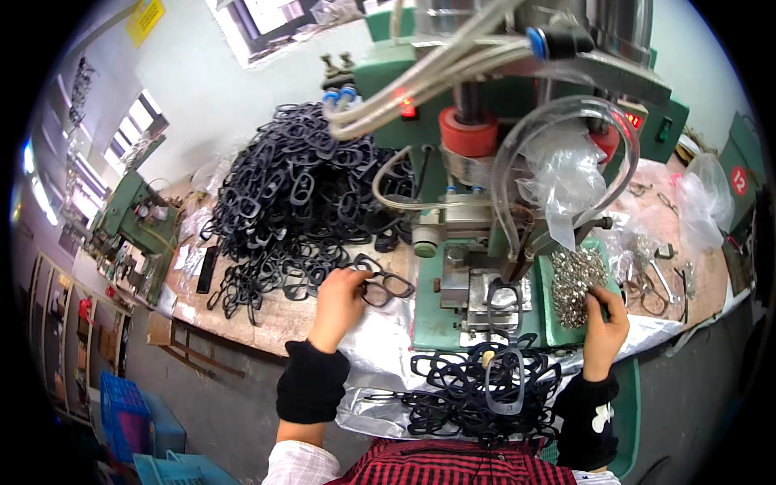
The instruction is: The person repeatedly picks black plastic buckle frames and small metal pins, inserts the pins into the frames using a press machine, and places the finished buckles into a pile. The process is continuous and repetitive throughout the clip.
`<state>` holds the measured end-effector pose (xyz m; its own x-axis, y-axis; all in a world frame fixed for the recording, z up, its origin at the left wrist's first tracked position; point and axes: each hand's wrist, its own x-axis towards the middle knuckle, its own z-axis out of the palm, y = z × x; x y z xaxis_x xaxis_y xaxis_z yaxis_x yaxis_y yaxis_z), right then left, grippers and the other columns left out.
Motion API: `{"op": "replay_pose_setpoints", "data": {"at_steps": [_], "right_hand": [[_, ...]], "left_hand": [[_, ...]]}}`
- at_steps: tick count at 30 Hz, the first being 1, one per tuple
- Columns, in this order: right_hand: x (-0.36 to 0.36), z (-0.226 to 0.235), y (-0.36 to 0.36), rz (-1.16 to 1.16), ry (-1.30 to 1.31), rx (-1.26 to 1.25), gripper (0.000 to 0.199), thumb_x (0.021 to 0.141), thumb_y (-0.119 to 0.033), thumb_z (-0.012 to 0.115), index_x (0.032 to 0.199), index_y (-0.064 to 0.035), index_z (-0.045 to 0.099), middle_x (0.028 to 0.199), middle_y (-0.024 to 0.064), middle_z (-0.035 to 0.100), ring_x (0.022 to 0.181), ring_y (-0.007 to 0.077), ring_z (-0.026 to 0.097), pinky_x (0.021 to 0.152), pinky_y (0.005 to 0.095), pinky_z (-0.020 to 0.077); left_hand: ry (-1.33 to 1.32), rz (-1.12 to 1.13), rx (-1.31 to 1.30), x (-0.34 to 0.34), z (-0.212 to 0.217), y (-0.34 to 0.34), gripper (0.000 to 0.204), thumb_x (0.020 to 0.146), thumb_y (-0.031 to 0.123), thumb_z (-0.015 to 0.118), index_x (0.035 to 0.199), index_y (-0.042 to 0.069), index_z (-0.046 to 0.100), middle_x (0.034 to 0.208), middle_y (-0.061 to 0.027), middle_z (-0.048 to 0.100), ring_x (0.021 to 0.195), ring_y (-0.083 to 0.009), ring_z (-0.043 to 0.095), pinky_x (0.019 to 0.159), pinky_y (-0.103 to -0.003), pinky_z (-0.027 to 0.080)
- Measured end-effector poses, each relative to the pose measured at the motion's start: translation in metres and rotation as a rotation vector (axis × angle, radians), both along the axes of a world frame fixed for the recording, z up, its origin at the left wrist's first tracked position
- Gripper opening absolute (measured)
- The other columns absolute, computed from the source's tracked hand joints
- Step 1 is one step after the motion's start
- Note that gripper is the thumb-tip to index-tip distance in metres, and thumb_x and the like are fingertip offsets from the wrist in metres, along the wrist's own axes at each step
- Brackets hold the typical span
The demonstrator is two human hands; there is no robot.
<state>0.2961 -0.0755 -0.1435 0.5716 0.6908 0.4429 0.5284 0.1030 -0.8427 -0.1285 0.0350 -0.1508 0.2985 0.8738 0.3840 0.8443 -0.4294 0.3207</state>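
A green press machine (485, 162) with clear hoses and a red collar stands at the middle of the counter (283, 315), near its front edge. Left of it a big heap of dark glasses frames (299, 194) covers the counter toward its back edge. A smaller pile of frames (477, 388) lies in the person's lap on silvery sheeting, below the front edge. A green tray (558, 331) beside the machine's base holds a mound of small metal parts (574, 279). Clear plastic bags (703, 202) sit by the right corner.

The left hand (339, 299) is closed around one glasses frame (384, 287) at the foot of the big heap. The right hand (606, 319) pinches at the metal parts with curled fingers; what it holds is too small to tell.

Grey floor, a blue crate (125, 416) and another green machine (133, 214) lie to the left.
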Motion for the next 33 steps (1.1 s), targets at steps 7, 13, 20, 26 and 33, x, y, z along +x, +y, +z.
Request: {"op": "replay_pose_setpoints", "data": {"at_steps": [7,13,20,26,33], "right_hand": [[-0.026,0.063,-0.014,0.267,-0.236,0.047,0.016,0.079,0.003,0.068,0.094,0.0003,0.072,0.089,0.0115,0.070,0.088,0.0291,0.065,0.085,0.0373,0.0490],[-0.086,0.075,0.040,0.406,0.159,0.179,0.047,0.080,0.001,0.072,0.123,0.0062,0.056,0.096,0.0131,0.070,0.090,0.0215,0.068,0.084,0.0307,0.0511],[-0.098,0.073,0.036,0.446,0.319,0.172,0.062,0.081,0.001,0.073,0.136,0.0073,0.046,0.092,0.0077,0.070,0.106,0.0171,0.063,0.100,0.0317,0.0433],[-0.108,0.104,0.021,0.528,0.617,0.066,0.065,0.083,0.005,0.065,0.142,0.0091,0.037,0.104,0.0092,0.068,0.117,0.0182,0.057,0.104,0.0325,0.0406],[-0.044,0.072,0.021,0.428,-0.231,-0.081,0.034,0.082,-0.007,0.068,0.116,-0.0027,0.068,0.127,0.0171,0.064,0.124,0.0320,0.056,0.105,0.0398,0.0424]], "left_hand": [[-1.048,-0.045,-0.329,0.044,0.060,-0.020,0.005,0.096,0.003,0.064,0.091,0.002,0.062,0.089,-0.0021,0.064,0.070,-0.0086,0.057,0.060,-0.020,0.046],[-1.597,-0.139,-0.592,0.070,0.028,-0.014,0.025,0.107,0.029,0.046,0.102,0.006,0.054,0.098,-0.0171,0.068,0.080,-0.0224,0.069,0.063,-0.030,0.056],[-1.529,-0.251,-0.119,0.111,0.095,-0.044,0.027,0.108,0.029,0.034,0.099,0.005,0.044,0.079,-0.0216,0.064,0.067,-0.0245,0.063,0.066,-0.033,0.055],[-1.162,-0.286,0.106,0.156,0.187,-0.050,0.022,0.106,0.021,0.033,0.097,0.004,0.043,0.080,-0.0255,0.066,0.070,-0.0286,0.066,0.070,-0.036,0.055],[-1.263,-0.521,-1.309,0.165,0.145,-0.102,0.026,0.105,0.029,0.035,0.098,0.006,0.046,0.075,-0.0261,0.068,0.049,-0.0225,0.058,0.043,-0.028,0.047]]}}
